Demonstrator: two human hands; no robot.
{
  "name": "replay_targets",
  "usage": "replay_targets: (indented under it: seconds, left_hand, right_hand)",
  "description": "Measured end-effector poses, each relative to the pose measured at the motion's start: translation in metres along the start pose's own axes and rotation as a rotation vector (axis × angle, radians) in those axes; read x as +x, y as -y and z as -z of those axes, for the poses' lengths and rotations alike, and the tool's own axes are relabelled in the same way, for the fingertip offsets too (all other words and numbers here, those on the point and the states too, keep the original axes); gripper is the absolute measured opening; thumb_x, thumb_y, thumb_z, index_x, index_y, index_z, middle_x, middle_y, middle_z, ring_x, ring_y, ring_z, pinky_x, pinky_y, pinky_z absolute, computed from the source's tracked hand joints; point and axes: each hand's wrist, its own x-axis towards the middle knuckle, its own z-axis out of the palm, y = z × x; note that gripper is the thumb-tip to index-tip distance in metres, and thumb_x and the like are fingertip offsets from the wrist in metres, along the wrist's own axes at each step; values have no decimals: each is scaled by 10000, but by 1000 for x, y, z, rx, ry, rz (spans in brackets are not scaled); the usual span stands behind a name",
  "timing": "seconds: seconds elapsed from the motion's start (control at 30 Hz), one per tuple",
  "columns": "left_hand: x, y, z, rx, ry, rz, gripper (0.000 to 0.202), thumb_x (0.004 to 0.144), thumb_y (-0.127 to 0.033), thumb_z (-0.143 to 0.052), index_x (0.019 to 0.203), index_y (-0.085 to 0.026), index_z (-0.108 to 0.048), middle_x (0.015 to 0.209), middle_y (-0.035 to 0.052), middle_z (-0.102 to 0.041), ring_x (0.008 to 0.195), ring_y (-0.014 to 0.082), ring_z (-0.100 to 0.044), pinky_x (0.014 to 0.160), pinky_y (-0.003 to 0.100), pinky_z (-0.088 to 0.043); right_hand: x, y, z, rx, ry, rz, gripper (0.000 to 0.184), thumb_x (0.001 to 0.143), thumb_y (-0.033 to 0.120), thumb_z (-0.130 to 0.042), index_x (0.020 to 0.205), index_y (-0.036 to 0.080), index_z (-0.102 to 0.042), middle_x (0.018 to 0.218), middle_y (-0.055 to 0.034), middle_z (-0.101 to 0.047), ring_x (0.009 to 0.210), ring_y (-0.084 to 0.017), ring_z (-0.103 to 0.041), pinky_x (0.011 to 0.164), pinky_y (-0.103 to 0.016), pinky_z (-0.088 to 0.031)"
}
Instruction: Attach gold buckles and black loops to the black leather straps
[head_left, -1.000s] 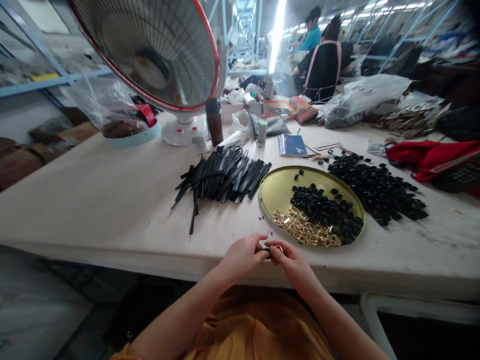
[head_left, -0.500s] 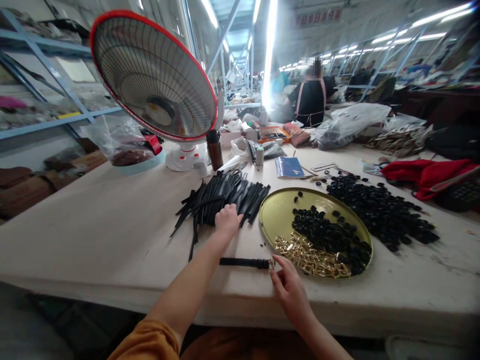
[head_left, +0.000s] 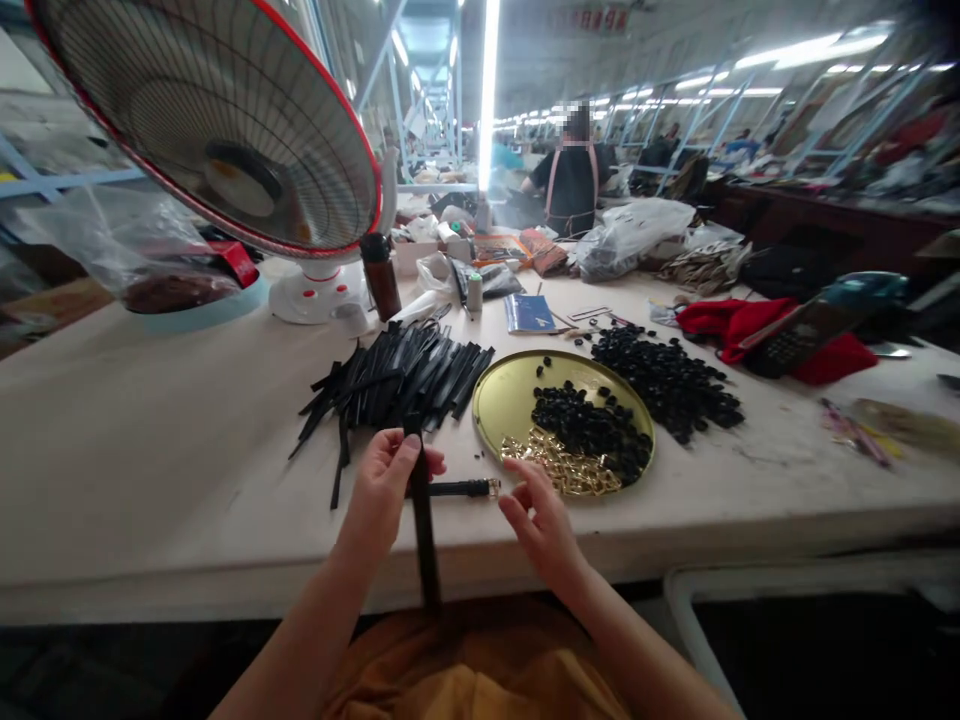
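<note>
My left hand (head_left: 386, 480) pinches a black strap (head_left: 425, 540) near its upper end; the rest hangs down past the table edge. Behind it on the table lies another black strap with a gold buckle (head_left: 465, 488), partly hidden by the held one. Close to that buckle, my right hand (head_left: 541, 520) has its fingers apart and nothing in them. Its fingertips are by the rim of a round gold tray (head_left: 499, 385), which holds gold buckles (head_left: 562, 465) and small black loops (head_left: 589, 420). A pile of black straps (head_left: 405, 375) lies beyond my left hand.
More black loops (head_left: 660, 380) are heaped right of the tray. Behind stand a large fan (head_left: 322, 290), a dark bottle (head_left: 381, 278), a thread spool (head_left: 474, 292) and a blue booklet (head_left: 531, 313). Red cloth (head_left: 832, 355) lies at right. A person (head_left: 574, 185) is farther back.
My left hand has come back from the strap pile with a black strap. My right hand has let go of the buckled strap's end and spread its fingers. The view has turned right.
</note>
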Motion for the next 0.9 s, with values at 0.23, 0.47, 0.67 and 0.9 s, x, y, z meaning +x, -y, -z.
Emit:
replay_targets:
  seconds: [0.23,0.47,0.67,0.9]
  left_hand:
    - [-42,44,-22,-308,236,630,136,766,-185,-522,893,-155,-480,596,-55,-482,403,10,-393,384,105,-292]
    - [-74,56,-37,-320,399,948,265,753,-111,-519,1018,-104,-511,749,39,-583,535,53,-533,459,134,-409]
    - [-57,60,-39,-296,460,781,320,807,-234,-492,1117,-161,-464,612,-22,-544,382,29,-405,364,129,-300]
    - [-41,48,-49,-252,494,739,191,743,-188,-508,925,-132,-513,707,7,-592,439,31,-457,400,137,-328]
  right_hand:
    - [7,-25,44,-301,51,-67,238,841,326,-447,969,188,-591,875,-51,-601,706,-146,-538,664,-274,-431]
    - [46,-76,117,-711,-114,-156,257,803,266,-453,985,146,-590,916,-81,-591,805,-190,-552,747,-314,-426]
    - [68,-82,109,-986,127,-172,230,803,310,-496,963,198,-618,896,-56,-574,756,-174,-568,665,-280,-401]
    - [76,-98,103,-1110,211,-124,155,766,289,-562,861,169,-589,864,-67,-567,747,-180,-552,666,-277,-382]
